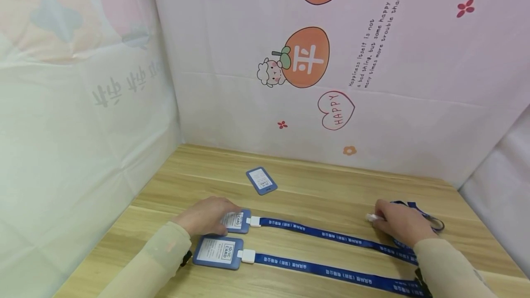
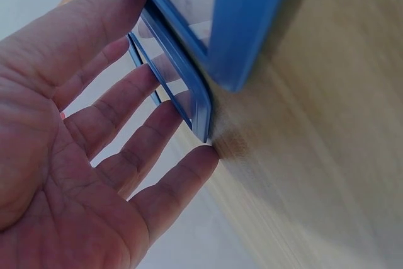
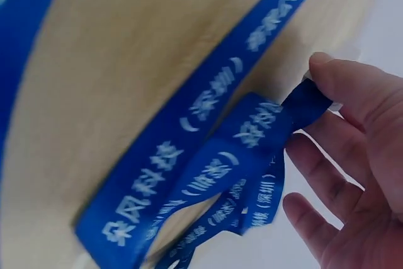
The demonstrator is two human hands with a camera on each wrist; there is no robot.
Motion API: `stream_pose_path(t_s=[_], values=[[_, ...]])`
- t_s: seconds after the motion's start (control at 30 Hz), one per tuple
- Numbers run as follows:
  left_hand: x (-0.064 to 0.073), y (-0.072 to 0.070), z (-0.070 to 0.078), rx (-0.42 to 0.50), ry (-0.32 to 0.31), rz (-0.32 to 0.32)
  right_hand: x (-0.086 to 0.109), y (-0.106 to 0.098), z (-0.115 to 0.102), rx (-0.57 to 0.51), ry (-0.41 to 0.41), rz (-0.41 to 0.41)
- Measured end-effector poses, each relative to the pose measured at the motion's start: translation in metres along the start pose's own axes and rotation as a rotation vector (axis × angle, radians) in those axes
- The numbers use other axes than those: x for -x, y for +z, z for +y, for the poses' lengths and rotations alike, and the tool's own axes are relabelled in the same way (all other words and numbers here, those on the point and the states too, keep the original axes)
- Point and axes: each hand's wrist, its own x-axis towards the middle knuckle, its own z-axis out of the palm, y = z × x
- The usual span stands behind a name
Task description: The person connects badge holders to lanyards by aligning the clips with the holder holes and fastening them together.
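Blue printed lanyard (image 3: 255, 121), folded over itself, is pinched between thumb and index finger of the right hand (image 1: 403, 222), toward the table's right edge. Its white clip (image 1: 374, 218) pokes out past the fingertips, pointing left; remaining fingers loosely bent.

Left hand (image 1: 209, 215) isn't clenched: fingers extended and spread, at the left end of the far badge holder (image 1: 244, 222), thumb on the near side, other fingers on the far side. That holder is blue-framed, flat on the wood, partly covered by the hand.

White connector (image 1: 255, 221) joins it to the far strap (image 1: 314, 231), which runs right, angling toward the near edge, and passes by the right hand.

Near badge holder (image 1: 219, 253) lies just beside it, closer to the table's near edge, card reading ID/IC CARD. Second connector (image 1: 248, 256), then near strap (image 1: 314, 266), roughly parallel to the other, ending under the right forearm from this angle.

Loose badge holder (image 1: 262, 180), no strap on it, lies toward the far edge, left of centre, tilted, slot end facing the near side.

Wood-grain table (image 1: 331, 180); printed white cloth (image 1: 232, 105) hangs along its far edge, more cloth at left and right.
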Motion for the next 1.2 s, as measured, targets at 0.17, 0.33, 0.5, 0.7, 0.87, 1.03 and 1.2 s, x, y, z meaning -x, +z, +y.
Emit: stream_pose_path(t_s=[0.17, 0.33, 0.5, 0.7, 0.87, 1.03, 1.2], values=[[-0.001, 0.001, 0.0, -0.004, 0.003, 0.003, -0.002, -0.006, -0.009, -0.055, -0.004, 0.043], [-0.001, 0.002, 0.0, 0.0, -0.002, 0.0, -0.004, -0.012, -0.02, -0.13, -0.008, 0.113], [-0.002, 0.002, 0.0, 0.006, -0.001, 0.002, -0.003, -0.016, -0.032, -0.218, -0.035, 0.195], [-0.002, 0.002, 0.001, -0.011, 0.001, 0.003, -0.001, -0.02, -0.046, -0.313, -0.056, 0.236], [-0.002, 0.001, 0.001, -0.013, 0.007, 0.011, -0.002, -0.022, -0.056, -0.354, -0.084, 0.254], [-0.001, 0.001, 0.0, -0.011, 0.011, 0.012, -0.003, -0.021, -0.065, -0.401, -0.106, 0.257], [-0.002, 0.001, -0.001, -0.01, 0.008, 0.005, -0.002, -0.02, -0.072, -0.45, -0.098, 0.243]])
